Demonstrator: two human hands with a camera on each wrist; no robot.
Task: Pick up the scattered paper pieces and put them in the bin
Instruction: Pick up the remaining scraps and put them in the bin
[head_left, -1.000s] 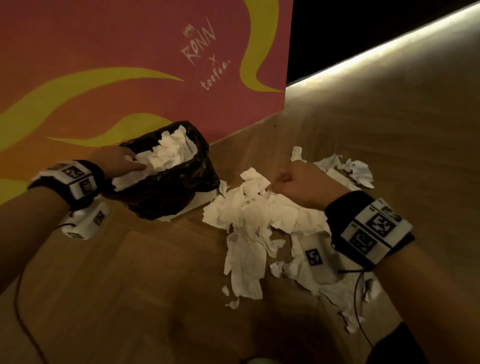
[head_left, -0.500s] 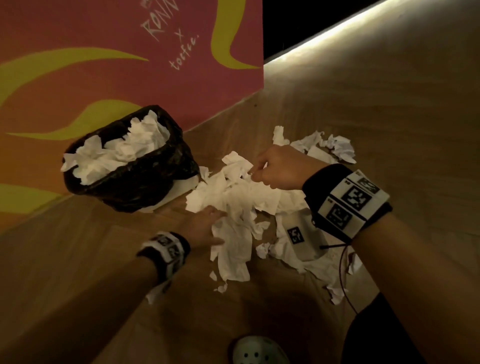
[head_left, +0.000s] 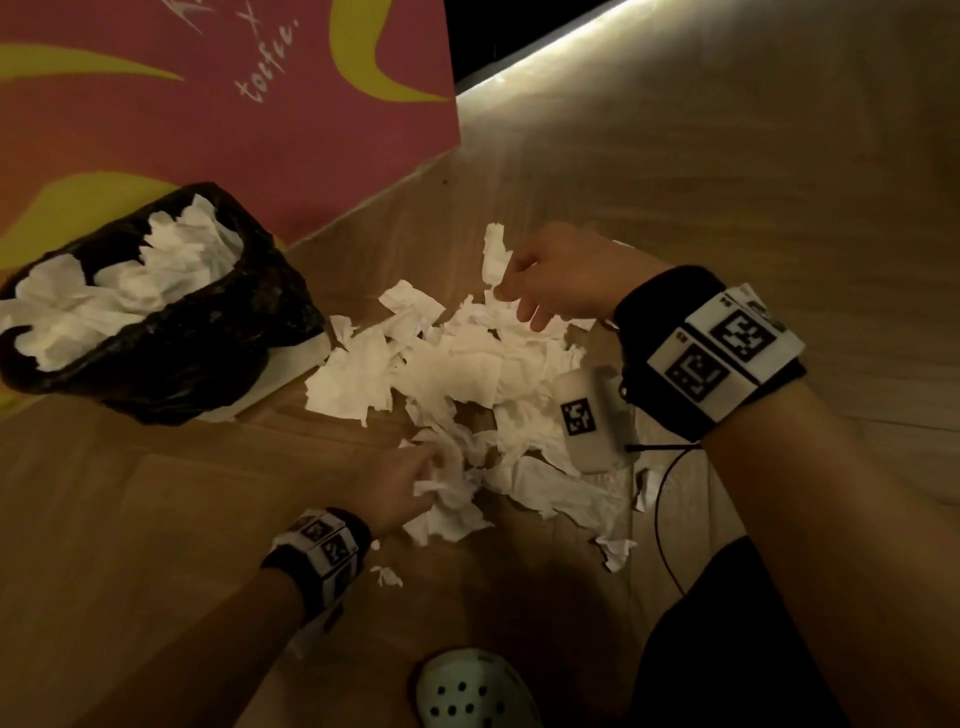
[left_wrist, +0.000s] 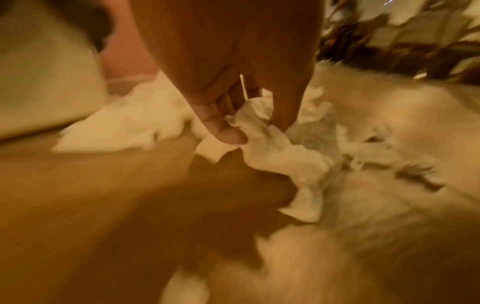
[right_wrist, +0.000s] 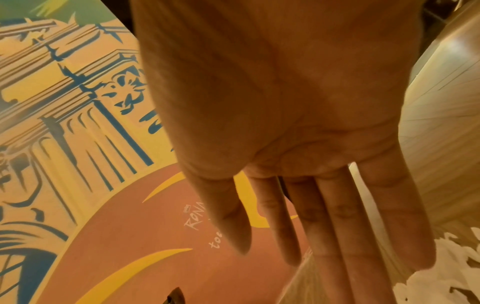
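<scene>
A heap of torn white paper pieces (head_left: 457, 374) lies on the wooden floor. To its left stands the bin (head_left: 171, 364), lined with a black bag and heaped with white paper (head_left: 130, 280). My left hand (head_left: 428, 483) is at the near edge of the heap. In the left wrist view my left hand (left_wrist: 249, 127) pinches a crumpled paper piece (left_wrist: 280, 156) between thumb and fingers. My right hand (head_left: 517, 306) hovers over the far side of the heap. In the right wrist view my right hand (right_wrist: 324, 257) has straight fingers and holds nothing.
A pink and yellow painted wall (head_left: 260, 130) rises right behind the bin. Small paper scraps (head_left: 387, 574) lie near my left wrist. My white perforated shoe (head_left: 472, 696) is at the bottom edge. Bare wooden floor (head_left: 130, 545) stretches to the left.
My left hand left the bin, came down to the near edge of the heap and closed on a paper piece. My right hand shifted to the far side and its fingers straightened.
</scene>
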